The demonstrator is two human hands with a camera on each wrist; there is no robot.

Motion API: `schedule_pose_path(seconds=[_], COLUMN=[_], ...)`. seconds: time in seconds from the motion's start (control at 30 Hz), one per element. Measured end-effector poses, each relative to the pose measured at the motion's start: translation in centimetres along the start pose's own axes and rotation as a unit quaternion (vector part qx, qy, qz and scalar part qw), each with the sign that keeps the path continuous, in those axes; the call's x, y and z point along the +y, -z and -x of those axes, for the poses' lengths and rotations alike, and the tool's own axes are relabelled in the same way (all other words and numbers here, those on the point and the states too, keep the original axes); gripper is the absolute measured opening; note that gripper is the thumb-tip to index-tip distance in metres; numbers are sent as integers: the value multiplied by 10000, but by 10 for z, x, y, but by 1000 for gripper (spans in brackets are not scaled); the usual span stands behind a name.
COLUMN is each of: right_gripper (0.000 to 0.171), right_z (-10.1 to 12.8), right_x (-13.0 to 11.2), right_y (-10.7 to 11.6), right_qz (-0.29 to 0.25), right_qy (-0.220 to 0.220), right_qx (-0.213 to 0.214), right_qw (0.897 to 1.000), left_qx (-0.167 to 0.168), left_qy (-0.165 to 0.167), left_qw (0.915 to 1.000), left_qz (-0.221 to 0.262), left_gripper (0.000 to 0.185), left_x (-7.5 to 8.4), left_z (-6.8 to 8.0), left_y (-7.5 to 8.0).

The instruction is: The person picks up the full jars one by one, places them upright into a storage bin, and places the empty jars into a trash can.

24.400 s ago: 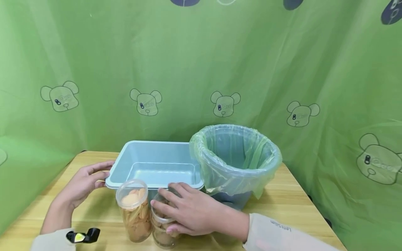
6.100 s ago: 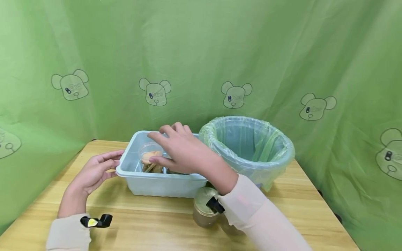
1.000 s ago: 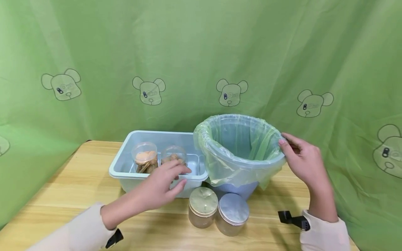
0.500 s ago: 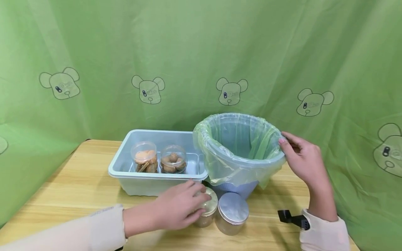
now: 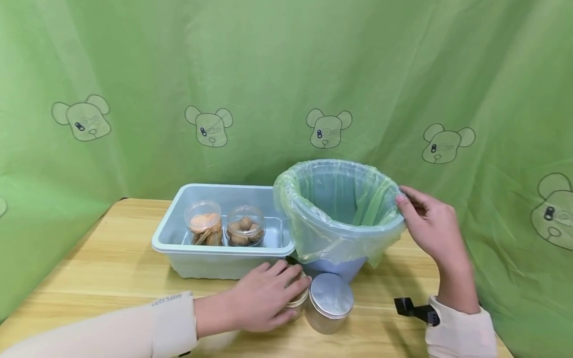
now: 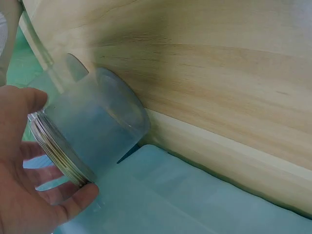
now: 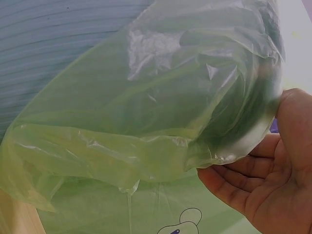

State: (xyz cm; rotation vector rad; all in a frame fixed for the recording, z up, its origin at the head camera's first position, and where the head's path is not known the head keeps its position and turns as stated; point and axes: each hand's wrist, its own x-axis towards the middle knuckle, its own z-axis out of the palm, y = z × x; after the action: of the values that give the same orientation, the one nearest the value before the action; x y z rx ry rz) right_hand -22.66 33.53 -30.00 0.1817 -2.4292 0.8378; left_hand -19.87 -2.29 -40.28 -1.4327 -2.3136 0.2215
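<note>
My left hand point(image 5: 264, 298) grips a clear jar point(image 6: 97, 117) by its gold-coloured lid, thumb on one side and fingers around the other. In the head view the hand covers most of that jar. Right beside it stands a second clear jar with a silver lid point(image 5: 332, 296). My right hand point(image 5: 431, 226) holds the rim of a bin point(image 5: 344, 271), thumb on the near side and fingers behind. A thin green plastic bag point(image 7: 146, 112) lines the bin and hangs over its edge.
Left of the bin is a light blue tub point(image 5: 215, 266). Inside it stand a jar of orange and brown pieces point(image 5: 205, 223) and a jar of round brown balls point(image 5: 245, 226). All rest on a wooden table point(image 5: 103, 263) before a green curtain point(image 5: 268, 59).
My left hand has come from the tub's front edge, right and down, onto the gold-lidded jar. The right hand stays on the bin rim. Earlier, the right hand was over jars in the tub.
</note>
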Motion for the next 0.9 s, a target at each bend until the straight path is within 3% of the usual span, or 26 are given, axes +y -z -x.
schedule_pose_path(seconds=[0.4,0.9], right_gripper=[48,48], right_z=[0,-1], right_x=[-2,-1], right_y=[0,-1], right_qz=[55,93], right_qy=[59,88], right_qx=[34,58], right_qw=[10000,9999], left_qx=[103,-94], left_qy=[-148,-134], left_qw=[9996,9983], left_qz=[224,560], left_gripper=[60,61], left_x=[4,3], left_z=[3,3], left_y=[5,15])
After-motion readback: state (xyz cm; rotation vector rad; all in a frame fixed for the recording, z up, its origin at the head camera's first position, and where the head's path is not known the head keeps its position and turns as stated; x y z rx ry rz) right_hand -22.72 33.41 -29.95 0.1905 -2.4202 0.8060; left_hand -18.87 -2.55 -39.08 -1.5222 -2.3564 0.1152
